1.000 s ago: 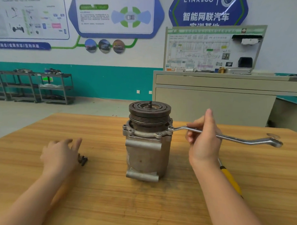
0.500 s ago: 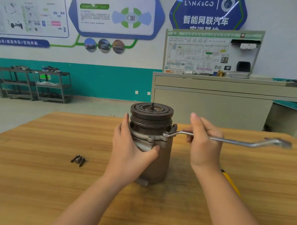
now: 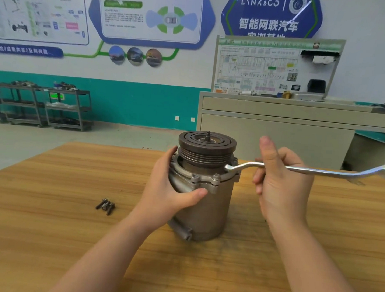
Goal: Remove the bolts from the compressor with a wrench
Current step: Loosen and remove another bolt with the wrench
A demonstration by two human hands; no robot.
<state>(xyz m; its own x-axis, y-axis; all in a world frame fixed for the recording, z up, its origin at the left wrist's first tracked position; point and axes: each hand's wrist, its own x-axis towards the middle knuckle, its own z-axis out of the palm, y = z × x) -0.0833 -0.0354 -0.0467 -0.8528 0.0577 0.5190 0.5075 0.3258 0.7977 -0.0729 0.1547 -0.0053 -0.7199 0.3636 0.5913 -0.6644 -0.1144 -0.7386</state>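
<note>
A grey metal compressor (image 3: pixel 209 204) with a dark pulley on top stands upright in the middle of the wooden table (image 3: pixel 52 206). My left hand (image 3: pixel 169 189) grips its left side just under the flange, thumb across the front. A long silver wrench (image 3: pixel 318 172) runs from the flange's right side out to the right. My right hand (image 3: pixel 280 182) holds the wrench's shaft near the compressor, fingers curled round it. Two bolt heads (image 3: pixel 215 176) show on the flange's front. Three removed bolts (image 3: pixel 105 206) lie loose on the table to the left.
A beige cabinet (image 3: pixel 276 131) with a display board stands behind the table on the right. Grey metal shelf racks (image 3: pixel 63 107) stand against the far teal wall at the left.
My left hand came from the loose bolts at the left to grip the compressor. The compressor has been turned, and the wrench's ring end shifted along the flange's right side.
</note>
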